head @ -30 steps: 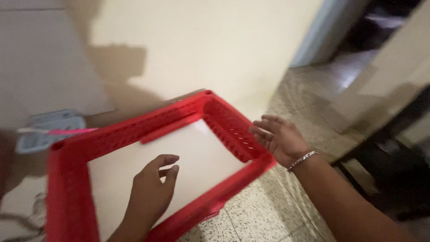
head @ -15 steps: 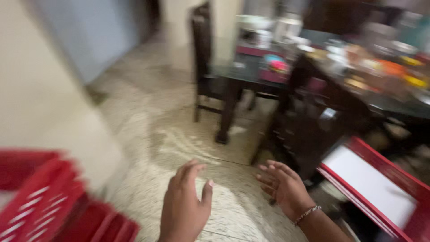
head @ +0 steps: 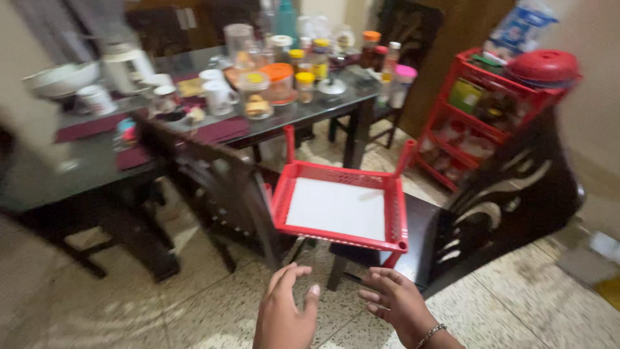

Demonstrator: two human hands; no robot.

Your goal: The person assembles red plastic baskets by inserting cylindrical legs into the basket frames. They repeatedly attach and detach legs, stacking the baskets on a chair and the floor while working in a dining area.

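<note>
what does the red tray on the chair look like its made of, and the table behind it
Red tray: looks like moulded plastic, glossy, with slotted lattice walls; its white base panel is flat and matte, material unclear. Table: dark, smooth top with a reflective sheen, possibly glass or polished wood on dark legs; blur leaves it open.

The view has swung from the wall to the dining counter [head: 97,168]; both empty hands now reach toward a red tray shelf [head: 339,210] on a chair [head: 426,239].

Open floor [head: 161,310] leads to the red tray [head: 339,210]; dark chairs [head: 219,187] flank it.
</note>
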